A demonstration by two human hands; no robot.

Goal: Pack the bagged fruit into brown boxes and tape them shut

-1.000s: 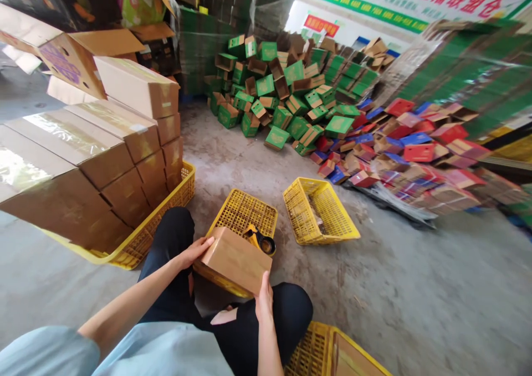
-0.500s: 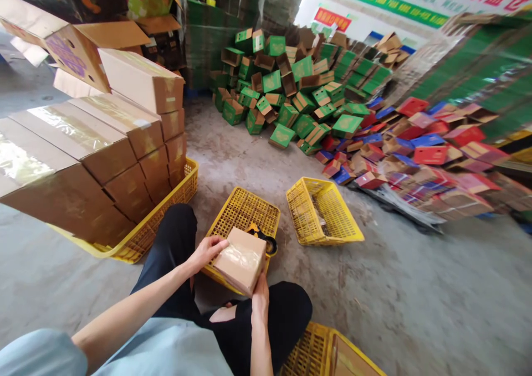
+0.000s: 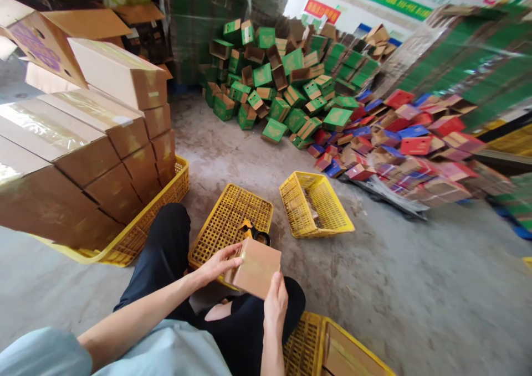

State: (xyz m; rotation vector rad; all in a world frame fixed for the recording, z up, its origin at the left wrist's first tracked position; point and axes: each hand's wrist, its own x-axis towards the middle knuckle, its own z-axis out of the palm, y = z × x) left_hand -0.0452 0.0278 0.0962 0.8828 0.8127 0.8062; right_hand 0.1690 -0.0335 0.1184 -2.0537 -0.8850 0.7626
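A small brown cardboard box [image 3: 258, 267] is held between my two hands, tilted above the near end of an upturned yellow plastic crate [image 3: 233, 207]. My left hand [image 3: 222, 262] grips its left side, thumb on the near face. At the lower right edge, my right hand [image 3: 275, 301] has its fingers closed round the box; some fingertips are hidden behind it. Just beyond the box, a tape dispenser [image 3: 254, 233] with a yellow-orange body and black roll lies on the crate.
Taped cartons [image 3: 112, 190] stand stacked in a yellow basket [image 3: 124, 251] on the left. Another yellow basket [image 3: 338, 212] sits beyond the crate. By my right knee is a crate [image 3: 301, 343] with cardboard beside it. Green boxes [image 3: 261, 74] and red-blue boxes [image 3: 415, 145] lie heaped farther back.
Both hands have turned and tipped the box, so a different face shows, and shifted it slightly right. The whole view has swung a little to the right.
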